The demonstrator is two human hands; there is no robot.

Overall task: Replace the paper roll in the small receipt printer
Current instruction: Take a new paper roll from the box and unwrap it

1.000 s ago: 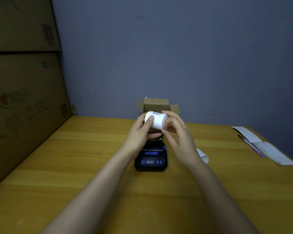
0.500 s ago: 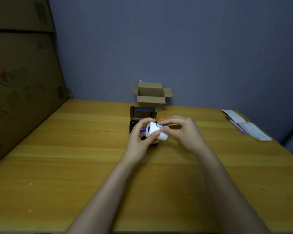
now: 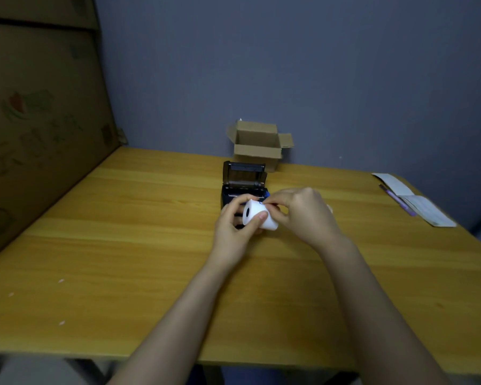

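A white paper roll (image 3: 257,216) with a dark core hole is held just in front of the small black receipt printer (image 3: 242,184). My left hand (image 3: 233,226) grips the roll from the left and below, thumb across its side. My right hand (image 3: 303,212) pinches at the roll's top right end, where a blue mark shows. The printer's lid stands up, open, at the back. Its front and paper bay are mostly hidden behind the roll and my hands.
A small open cardboard box (image 3: 257,144) stands behind the printer by the wall. Papers and a purple pen (image 3: 399,202) lie at the table's right edge. A large cardboard sheet (image 3: 39,120) leans along the left side. The wooden table (image 3: 122,245) is under everything.
The roll and both hands have come down from in front of the box to just in front of the printer. The roll has turned so its core hole faces me. The view has tilted.
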